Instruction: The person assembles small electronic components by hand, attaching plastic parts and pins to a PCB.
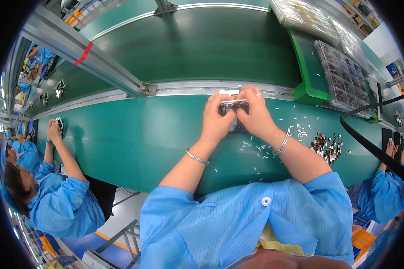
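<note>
Bright even overhead light, soft shadows, strong fisheye bending, black rim, sharp centre.

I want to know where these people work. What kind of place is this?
Most likely a factory assembly line. A long green work surface runs past several seated workers in blue smocks, clear trays of small parts sit alongside, and both hands, left hand and right hand, hold a small electronic part.
</note>
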`<state>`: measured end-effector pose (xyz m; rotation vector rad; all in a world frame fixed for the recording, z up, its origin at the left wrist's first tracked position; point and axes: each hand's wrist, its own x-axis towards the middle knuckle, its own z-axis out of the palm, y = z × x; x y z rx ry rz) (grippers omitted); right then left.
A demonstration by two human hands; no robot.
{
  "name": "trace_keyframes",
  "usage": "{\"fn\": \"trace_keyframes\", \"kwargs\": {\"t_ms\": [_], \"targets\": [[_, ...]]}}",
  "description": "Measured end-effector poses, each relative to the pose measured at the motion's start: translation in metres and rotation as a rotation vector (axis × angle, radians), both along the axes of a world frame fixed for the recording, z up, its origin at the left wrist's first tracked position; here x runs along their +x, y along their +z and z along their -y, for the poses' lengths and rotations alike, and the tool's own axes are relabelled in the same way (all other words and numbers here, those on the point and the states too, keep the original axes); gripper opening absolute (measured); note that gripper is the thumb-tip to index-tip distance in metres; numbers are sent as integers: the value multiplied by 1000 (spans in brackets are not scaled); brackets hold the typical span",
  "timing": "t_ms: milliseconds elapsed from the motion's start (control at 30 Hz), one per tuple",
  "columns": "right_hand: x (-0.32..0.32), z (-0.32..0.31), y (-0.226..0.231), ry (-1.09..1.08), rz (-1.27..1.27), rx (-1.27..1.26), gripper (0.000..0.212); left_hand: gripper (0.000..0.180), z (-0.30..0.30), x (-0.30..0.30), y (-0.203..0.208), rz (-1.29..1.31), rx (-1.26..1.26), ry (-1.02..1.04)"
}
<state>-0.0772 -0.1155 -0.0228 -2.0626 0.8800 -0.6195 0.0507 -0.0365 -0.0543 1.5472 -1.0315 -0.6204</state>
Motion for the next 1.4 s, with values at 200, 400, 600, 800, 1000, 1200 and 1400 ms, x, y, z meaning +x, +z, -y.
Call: {"fn": "trace_keyframes", "kwargs": {"t_ms": [200,400,600,800,1000,1200,1400], "targets": [[-12,8,-15,103,238,194,35,49,-6,6,-3,-268,-113,-143],[-13,9,-8,103,149,94,30,58,-5,7,-6,-102,-65,-180],[-9,46,-8,137,175,141,23,70,-7,4,-16,-80,-59,4],[7,142,12,-40,236,-240,24,64,-2,-3,-1,132,-49,-60],[17,125,10,-265,-190,-301,33,58,-2,-3,2,150,14,-98],[-5,53,-14,-140,-273,-330,30,50,-1,-2,-4,182,-27,-98],[-31,-14,-29,32,-118,-360,38,43,0,0,-6,151,-45,-109]]}}
